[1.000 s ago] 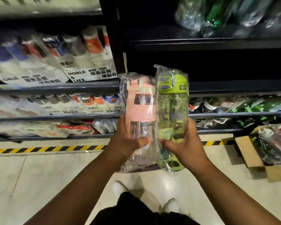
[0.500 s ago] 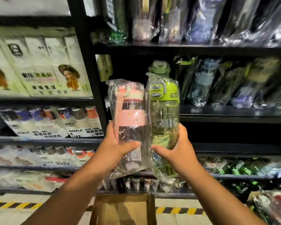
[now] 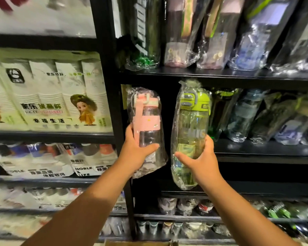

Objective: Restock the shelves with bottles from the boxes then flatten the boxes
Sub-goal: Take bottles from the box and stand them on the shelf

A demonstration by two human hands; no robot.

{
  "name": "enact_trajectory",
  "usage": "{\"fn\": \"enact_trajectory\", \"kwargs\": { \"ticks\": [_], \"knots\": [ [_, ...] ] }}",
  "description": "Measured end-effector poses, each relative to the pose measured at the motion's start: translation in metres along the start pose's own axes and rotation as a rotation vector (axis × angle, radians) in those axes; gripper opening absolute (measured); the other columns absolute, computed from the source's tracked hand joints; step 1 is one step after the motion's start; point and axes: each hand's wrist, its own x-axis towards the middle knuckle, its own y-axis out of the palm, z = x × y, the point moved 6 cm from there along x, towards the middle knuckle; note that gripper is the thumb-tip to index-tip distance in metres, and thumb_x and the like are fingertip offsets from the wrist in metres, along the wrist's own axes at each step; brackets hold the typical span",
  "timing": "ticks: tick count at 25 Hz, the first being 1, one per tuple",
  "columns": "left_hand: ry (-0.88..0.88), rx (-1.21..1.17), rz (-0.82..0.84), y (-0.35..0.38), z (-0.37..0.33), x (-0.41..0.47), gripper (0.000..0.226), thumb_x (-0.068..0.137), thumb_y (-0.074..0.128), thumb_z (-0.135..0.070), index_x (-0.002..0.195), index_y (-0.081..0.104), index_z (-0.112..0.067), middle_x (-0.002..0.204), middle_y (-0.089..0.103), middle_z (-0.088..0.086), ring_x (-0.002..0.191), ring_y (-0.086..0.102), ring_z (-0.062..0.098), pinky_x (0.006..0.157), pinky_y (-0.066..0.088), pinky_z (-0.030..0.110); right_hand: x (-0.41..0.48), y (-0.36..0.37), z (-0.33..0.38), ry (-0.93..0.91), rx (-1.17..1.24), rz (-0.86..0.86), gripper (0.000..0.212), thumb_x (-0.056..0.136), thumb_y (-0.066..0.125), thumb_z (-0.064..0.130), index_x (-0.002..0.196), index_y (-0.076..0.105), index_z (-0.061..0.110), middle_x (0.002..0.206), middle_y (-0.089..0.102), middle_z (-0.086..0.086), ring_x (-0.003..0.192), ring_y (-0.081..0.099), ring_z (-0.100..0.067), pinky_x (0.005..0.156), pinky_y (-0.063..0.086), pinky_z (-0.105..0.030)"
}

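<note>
My left hand (image 3: 135, 153) grips a pink-capped clear bottle (image 3: 148, 125) wrapped in plastic, held upright in front of the black shelf's left end. My right hand (image 3: 199, 157) grips a green-capped bottle (image 3: 191, 132), also bagged, upright and a little further right. Both bottles hang in front of the middle shelf (image 3: 256, 150), level with the row of wrapped bottles (image 3: 242, 118) that stand on it. A gap separates the two held bottles.
A black upright post (image 3: 112, 103) divides the bottle shelves from paper-cup packs (image 3: 48, 93) on the left. More wrapped bottles (image 3: 212, 36) fill the shelf above. Lower shelves hold small cups (image 3: 181, 206). A cardboard box edge (image 3: 140, 243) shows at the bottom.
The view has tilted up from the floor to the shelves. Both hands have lifted the bottles toward the middle shelf and moved them apart.
</note>
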Motion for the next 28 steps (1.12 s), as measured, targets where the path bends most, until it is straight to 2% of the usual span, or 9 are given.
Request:
{"fn": "enact_trajectory", "kwargs": {
  "ticks": [3,7,11,14,18,20,23,25,28],
  "knots": [
    [0.014,0.046,-0.014,-0.006,0.025,0.014,0.105,0.077,0.085,-0.018,0.154,0.016,-0.032,0.141,0.048,-0.023,0.119,0.055,-0.006,0.088,0.045,0.007,0.030,0.025,-0.005,-0.008,-0.049,-0.022,0.105,0.069,0.089,0.029,0.149,0.022,0.021,0.139,0.048,0.003,0.125,0.051,-0.014,0.106,0.043,-0.033],
    [0.026,0.094,-0.065,-0.005,0.043,0.016,0.115,0.057,0.085,-0.050,0.146,0.013,-0.055,0.153,0.041,-0.017,0.136,0.047,0.006,0.113,0.041,0.039,0.060,0.052,-0.012,-0.014,-0.085,-0.031,0.110,0.069,0.090,0.027,0.152,0.017,0.017,0.145,0.042,0.004,0.125,0.045,-0.007,0.102,0.037,-0.021],
    [0.045,0.140,-0.104,-0.005,0.049,0.018,0.118,0.063,0.088,-0.046,0.151,0.008,-0.048,0.154,0.039,-0.015,0.136,0.044,0.005,0.111,0.038,0.029,0.091,0.062,-0.023,-0.022,-0.057,-0.034,0.110,0.069,0.090,0.026,0.151,0.016,0.018,0.149,0.040,0.000,0.133,0.043,-0.013,0.111,0.038,-0.033],
    [0.040,0.143,-0.181,-0.005,0.054,0.022,0.121,0.051,0.081,-0.062,0.148,0.010,-0.050,0.152,0.040,-0.013,0.136,0.046,0.008,0.114,0.039,0.038,0.103,0.071,-0.032,-0.017,-0.040,-0.025,0.104,0.069,0.089,0.027,0.146,0.020,0.020,0.137,0.043,0.003,0.125,0.045,-0.009,0.108,0.039,-0.030],
    [0.038,0.081,-0.263,0.002,0.054,0.022,0.123,0.054,0.083,-0.053,0.154,0.015,-0.033,0.153,0.042,-0.006,0.137,0.045,0.005,0.114,0.041,0.040,0.116,0.083,-0.047,-0.003,-0.033,0.006,0.095,0.067,0.087,0.043,0.138,0.027,0.022,0.134,0.051,-0.001,0.123,0.052,-0.016,0.105,0.045,-0.037],
    [0.043,0.075,-0.295,0.004,0.054,0.024,0.120,0.055,0.084,-0.048,0.153,0.015,-0.036,0.154,0.040,-0.006,0.138,0.044,0.005,0.114,0.041,0.043,0.125,0.085,-0.052,0.013,-0.041,0.027,0.093,0.067,0.084,0.050,0.135,0.030,0.017,0.134,0.051,-0.004,0.124,0.052,-0.020,0.103,0.046,-0.037],
    [0.035,0.095,-0.306,0.005,0.054,0.025,0.113,0.060,0.087,-0.038,0.148,0.016,-0.045,0.148,0.044,-0.009,0.133,0.050,0.006,0.110,0.044,0.040,0.123,0.089,-0.058,0.018,-0.086,0.086,0.090,0.074,0.082,0.044,0.139,0.028,0.012,0.136,0.043,-0.002,0.124,0.046,-0.018,0.100,0.040,-0.027],
    [0.040,0.122,-0.306,0.006,0.053,0.023,0.116,0.067,0.090,-0.025,0.152,0.012,-0.037,0.146,0.043,-0.012,0.132,0.050,0.005,0.108,0.043,0.034,0.112,0.089,-0.066,-0.018,-0.144,0.110,0.102,0.076,0.081,0.042,0.151,0.018,0.012,0.148,0.034,-0.004,0.136,0.036,-0.020,0.109,0.036,-0.031],
    [0.042,0.163,-0.317,0.009,0.049,0.023,0.113,0.075,0.087,-0.017,0.156,0.009,-0.023,0.146,0.041,-0.011,0.132,0.046,0.006,0.110,0.041,0.035,0.110,0.084,-0.074,-0.079,-0.239,0.118,0.094,0.081,0.079,0.034,0.151,0.019,0.015,0.148,0.033,-0.006,0.137,0.036,-0.022,0.108,0.037,-0.033]
  ]
}}
